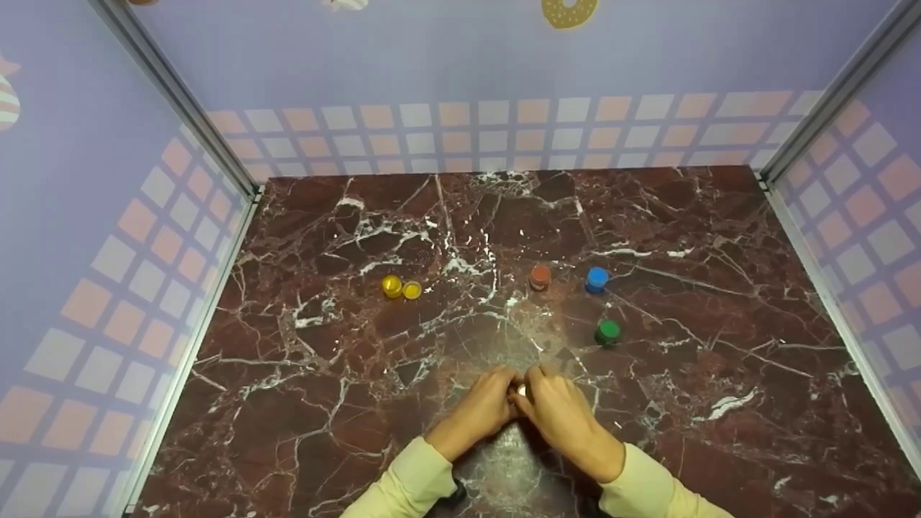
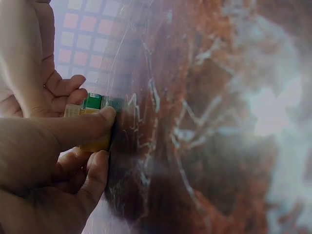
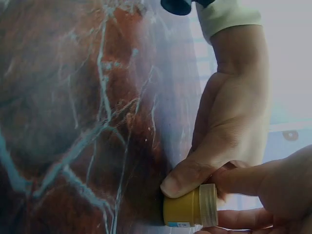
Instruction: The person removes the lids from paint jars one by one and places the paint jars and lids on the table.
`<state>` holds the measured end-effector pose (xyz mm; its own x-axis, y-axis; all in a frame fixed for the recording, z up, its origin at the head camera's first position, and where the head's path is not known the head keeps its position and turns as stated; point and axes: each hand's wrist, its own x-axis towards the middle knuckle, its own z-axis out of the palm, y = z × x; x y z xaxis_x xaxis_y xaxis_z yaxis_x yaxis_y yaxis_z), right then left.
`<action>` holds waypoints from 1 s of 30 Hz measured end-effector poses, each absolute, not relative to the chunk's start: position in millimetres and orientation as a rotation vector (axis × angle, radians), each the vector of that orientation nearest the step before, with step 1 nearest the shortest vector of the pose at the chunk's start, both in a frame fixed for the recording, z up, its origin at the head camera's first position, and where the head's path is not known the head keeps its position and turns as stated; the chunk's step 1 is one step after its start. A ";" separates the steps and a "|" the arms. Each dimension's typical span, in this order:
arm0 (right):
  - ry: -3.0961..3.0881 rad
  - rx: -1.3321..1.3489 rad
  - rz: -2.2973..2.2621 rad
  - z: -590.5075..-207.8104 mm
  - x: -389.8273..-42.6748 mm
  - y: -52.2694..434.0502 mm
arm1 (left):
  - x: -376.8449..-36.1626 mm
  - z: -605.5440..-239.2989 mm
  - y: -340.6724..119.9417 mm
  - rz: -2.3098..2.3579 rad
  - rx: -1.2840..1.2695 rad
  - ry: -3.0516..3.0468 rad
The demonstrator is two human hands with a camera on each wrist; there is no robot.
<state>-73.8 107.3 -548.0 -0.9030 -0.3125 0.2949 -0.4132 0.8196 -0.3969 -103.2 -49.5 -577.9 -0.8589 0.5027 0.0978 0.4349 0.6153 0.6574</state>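
A small yellow paint jar [image 3: 183, 212] with a pale ribbed lid [image 3: 208, 204] is between my two hands, low over the tabletop or on it; I cannot tell which. My left hand [image 1: 493, 396] grips the jar's body, its thumb [image 2: 100, 119] laid along the side. Around the lid are the fingers of my right hand [image 1: 565, 410]. From above, only a whitish patch of the jar [image 1: 522, 390] shows between the hands. Beyond it stand a green jar [image 1: 608, 332], a blue jar [image 1: 596, 279] and an orange-red jar [image 1: 540, 278].
Farther left on the dark red marble-patterned table [image 1: 273, 403] stands another yellow jar [image 1: 391, 286], beside a small round yellow piece [image 1: 411, 290] that looks like its lid. Purple panels with pink and white squares [image 1: 453, 129] border the table at the back and both sides.
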 end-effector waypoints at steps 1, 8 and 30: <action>-2.784 0.570 0.664 -548.1 -73.5 106.4 | -103.0 -578.1 -49.6 1.078 0.802 2.736; -2.771 0.659 0.595 -546.9 -74.6 104.9 | -103.0 -577.6 -49.1 1.071 0.809 2.739; -2.693 1.333 0.426 -540.6 -93.2 126.2 | -103.4 -576.8 -50.4 1.114 0.754 2.696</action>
<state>-93.2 126.2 -540.6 -0.6093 -0.7625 0.2177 -0.7924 0.5756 -0.2017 -103.4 -50.4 -576.8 -0.8669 0.4936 0.0698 0.3989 0.6028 0.6910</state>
